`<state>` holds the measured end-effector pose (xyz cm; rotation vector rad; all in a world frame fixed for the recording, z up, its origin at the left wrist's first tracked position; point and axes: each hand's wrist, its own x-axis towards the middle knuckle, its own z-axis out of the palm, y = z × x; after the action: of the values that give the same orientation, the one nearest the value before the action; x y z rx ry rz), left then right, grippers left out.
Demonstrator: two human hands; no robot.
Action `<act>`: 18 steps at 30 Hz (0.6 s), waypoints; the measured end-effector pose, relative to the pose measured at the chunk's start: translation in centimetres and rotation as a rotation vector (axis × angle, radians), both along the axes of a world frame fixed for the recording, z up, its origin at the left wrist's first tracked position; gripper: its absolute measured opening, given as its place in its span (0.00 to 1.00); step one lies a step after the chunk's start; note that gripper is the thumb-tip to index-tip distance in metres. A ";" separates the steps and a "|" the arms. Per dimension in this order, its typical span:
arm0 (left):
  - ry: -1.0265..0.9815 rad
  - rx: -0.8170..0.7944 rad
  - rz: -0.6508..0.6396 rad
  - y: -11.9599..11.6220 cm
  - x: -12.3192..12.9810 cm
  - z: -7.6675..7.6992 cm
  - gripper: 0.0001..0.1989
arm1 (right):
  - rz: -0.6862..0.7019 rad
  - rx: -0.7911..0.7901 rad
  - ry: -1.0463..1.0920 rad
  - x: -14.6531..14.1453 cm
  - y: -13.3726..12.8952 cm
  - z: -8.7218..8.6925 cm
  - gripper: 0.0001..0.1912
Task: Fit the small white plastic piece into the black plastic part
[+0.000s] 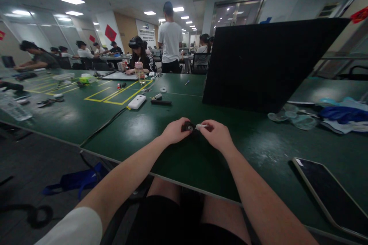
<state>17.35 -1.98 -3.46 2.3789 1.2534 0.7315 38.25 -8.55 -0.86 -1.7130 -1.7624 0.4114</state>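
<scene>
Over the green table (138, 138), my left hand (175, 131) is closed round a small black part (188, 126) with a pale round spot on the side facing me. Its exact kind is too small to make out. My right hand (217, 135) pinches a small white stick-like piece (202, 126) between thumb and fingers. The white piece points left, its tip close to the black part; whether the two touch I cannot tell. Both hands are near each other, a little above or at the tabletop.
A large black panel (258, 65) stands beyond my right hand. At right lie a phone (330, 195), clear plastic pieces (304, 120) and a blue cloth (345, 114). A white box (137, 102) with a cable and a black bar (161, 102) lie ahead. People sit farther back.
</scene>
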 end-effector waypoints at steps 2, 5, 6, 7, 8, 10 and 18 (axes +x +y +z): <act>0.001 -0.001 -0.005 0.0 0.0 0.1 0.24 | 0.046 -0.013 -0.032 -0.2 0.0 -0.1 0.15; -0.008 -0.005 -0.009 -0.1 0.0 0.2 0.24 | 0.072 -0.032 -0.091 -0.2 0.0 -0.2 0.15; -0.012 -0.004 -0.013 -0.2 0.0 0.3 0.24 | 0.077 -0.023 -0.106 -0.1 0.1 -0.2 0.15; -0.016 -0.003 -0.018 -0.2 0.0 0.3 0.24 | 0.086 -0.012 -0.118 0.0 0.1 -0.2 0.15; -0.020 -0.004 -0.023 -0.2 0.0 0.4 0.25 | 0.097 -0.003 -0.130 0.0 0.1 -0.3 0.16; -0.026 -0.009 -0.038 -0.3 0.1 0.4 0.24 | 0.113 -0.008 -0.154 -0.1 0.1 -0.3 0.15; -0.063 0.022 -0.122 0.0 0.3 0.0 0.23 | 0.029 -0.098 -0.148 -0.4 0.3 -0.1 0.25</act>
<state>17.62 -1.98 -3.43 2.4055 1.0705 0.7791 37.82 -8.23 -0.94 -1.8289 -1.9024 0.3980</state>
